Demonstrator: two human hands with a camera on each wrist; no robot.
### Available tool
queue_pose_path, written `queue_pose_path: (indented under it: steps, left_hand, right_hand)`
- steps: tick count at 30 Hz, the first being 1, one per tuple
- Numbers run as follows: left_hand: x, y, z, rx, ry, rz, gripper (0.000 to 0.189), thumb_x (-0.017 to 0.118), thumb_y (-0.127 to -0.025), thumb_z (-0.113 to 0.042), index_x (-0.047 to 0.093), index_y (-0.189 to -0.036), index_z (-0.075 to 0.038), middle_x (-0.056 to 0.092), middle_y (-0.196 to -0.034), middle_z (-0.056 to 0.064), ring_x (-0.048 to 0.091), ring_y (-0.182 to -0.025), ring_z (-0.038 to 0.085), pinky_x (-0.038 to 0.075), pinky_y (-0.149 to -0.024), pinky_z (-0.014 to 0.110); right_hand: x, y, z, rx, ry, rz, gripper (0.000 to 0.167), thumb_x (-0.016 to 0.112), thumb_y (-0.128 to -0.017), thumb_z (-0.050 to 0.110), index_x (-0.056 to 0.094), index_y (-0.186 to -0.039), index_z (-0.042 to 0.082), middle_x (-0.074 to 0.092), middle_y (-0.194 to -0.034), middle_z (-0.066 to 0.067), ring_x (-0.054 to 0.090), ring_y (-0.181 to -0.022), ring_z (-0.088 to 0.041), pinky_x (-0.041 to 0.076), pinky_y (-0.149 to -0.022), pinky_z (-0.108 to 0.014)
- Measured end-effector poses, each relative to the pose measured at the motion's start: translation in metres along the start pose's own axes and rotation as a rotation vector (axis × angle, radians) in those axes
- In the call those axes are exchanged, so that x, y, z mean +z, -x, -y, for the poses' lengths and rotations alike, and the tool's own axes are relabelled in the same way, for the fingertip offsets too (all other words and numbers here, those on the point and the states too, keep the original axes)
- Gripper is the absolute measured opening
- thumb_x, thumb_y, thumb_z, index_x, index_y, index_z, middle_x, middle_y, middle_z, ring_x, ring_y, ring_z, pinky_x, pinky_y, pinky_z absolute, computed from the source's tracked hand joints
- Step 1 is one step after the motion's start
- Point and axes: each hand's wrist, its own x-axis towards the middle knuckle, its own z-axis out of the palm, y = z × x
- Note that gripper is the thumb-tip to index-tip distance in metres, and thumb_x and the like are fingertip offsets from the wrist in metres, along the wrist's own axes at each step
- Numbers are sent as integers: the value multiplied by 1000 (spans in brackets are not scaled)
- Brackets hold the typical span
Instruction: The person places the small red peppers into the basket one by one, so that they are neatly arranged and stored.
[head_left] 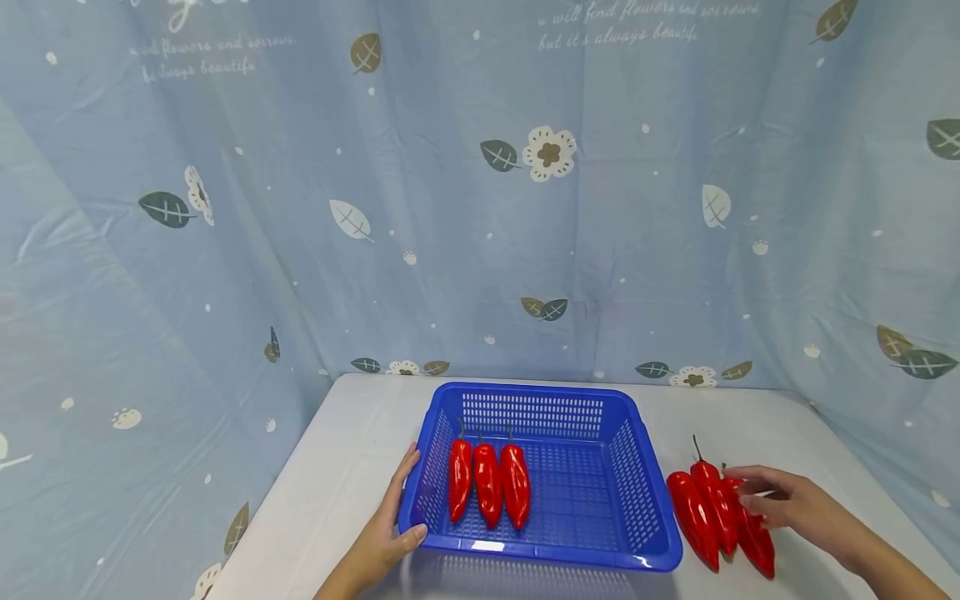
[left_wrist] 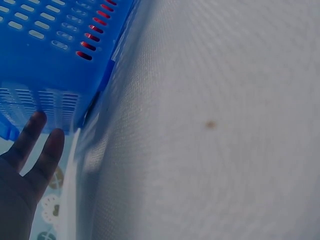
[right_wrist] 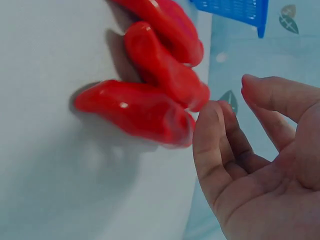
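Three long red peppers [head_left: 487, 486] with thin stems lie side by side in the left part of a blue plastic basket [head_left: 542, 556]. My left hand [head_left: 382, 529] is at the basket's front left corner, thumb at the front rim and the other fingers extended along the left side. To the right of the basket, three more red peppers [head_left: 694, 517] lie close together on the table. Over the rightmost red pepper [right_wrist: 137, 107] is my right hand [head_left: 795, 507], its fingers slightly bent. A gap shows between thumb and fingers in the right wrist view, with nothing held.
A white table [head_left: 330, 475] carries the basket and the loose peppers. Behind it and at the left hangs a blue curtain [head_left: 450, 292] printed with leaves and flowers. The basket has slotted side walls.
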Motion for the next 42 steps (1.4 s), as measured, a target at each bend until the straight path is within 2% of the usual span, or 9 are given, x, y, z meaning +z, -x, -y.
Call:
queue_pose_path:
  steps: [4,8,11,15,21,25,30,37,42]
  left_hand:
    - [1,0,-1,-23,-4,-7,93,66,-87,-25,13,-164,-31,3,-172,5,9,-152,50,25,-103,81]
    - [1,1,0,-27,-11,-7,92,65,-88,-26,13,-164,-33,3,-172,5,9,-152,50,24,-103,82]
    - [1,0,1,-3,-10,-1,93,65,-88,-24,12,-164,-31,3,-172,6,8,-152,50,21,-104,82]
    - [0,0,3,34,-6,5,93,64,-87,-22,12,-164,-28,4,-172,7,8,-152,50,19,-104,83]
    - [0,0,3,39,-8,6,93,64,-88,-23,12,-164,-29,4,-172,6,9,-152,49,19,-104,83]
    - [0,0,2,33,-17,3,92,64,-88,-24,12,-164,-29,4,-172,6,9,-152,49,20,-104,83]
    - [0,0,1,30,-18,3,92,64,-88,-24,12,-164,-29,4,-172,6,8,-152,49,19,-104,83]
    - [0,0,-1,21,-25,-2,93,65,-88,-24,13,-164,-28,4,-172,7,8,-152,49,19,-104,83]
    - [0,0,-2,12,-22,-4,93,65,-88,-25,13,-164,-28,3,-172,6,8,-152,50,20,-104,82]
  right_hand:
    - [1,-1,-7,18,17,-30,65,73,-93,24,47,-143,-9,63,-122,-24,65,-97,-19,62,-78,-43]
    - [1,-3,-15,48,34,-52,70,77,-88,29,49,-141,-8,62,-123,-26,64,-96,-19,61,-77,-44]
    - [2,-5,-22,79,34,-52,76,82,-83,31,50,-141,-7,60,-127,-29,64,-97,-20,61,-78,-46]
    - [5,-7,-31,101,14,-13,78,84,-81,27,50,-142,-6,53,-133,-34,64,-101,-24,61,-80,-48]
    - [8,-10,-41,126,18,19,83,84,-79,27,46,-144,-7,52,-129,-37,65,-97,-24,62,-77,-47]
    - [5,-10,-47,134,44,-4,86,85,-78,28,44,-143,-8,49,-129,-40,65,-96,-25,63,-75,-46]
    - [-2,-7,-55,162,68,-38,90,87,-77,26,40,-143,-10,43,-129,-45,63,-98,-33,63,-75,-45]
    - [-4,-7,-58,160,54,-44,91,86,-78,31,39,-143,-11,43,-128,-44,63,-98,-31,63,-76,-45]
    - [-2,-8,-59,156,64,-64,91,87,-78,34,40,-143,-10,43,-129,-43,60,-102,-39,63,-75,-44]
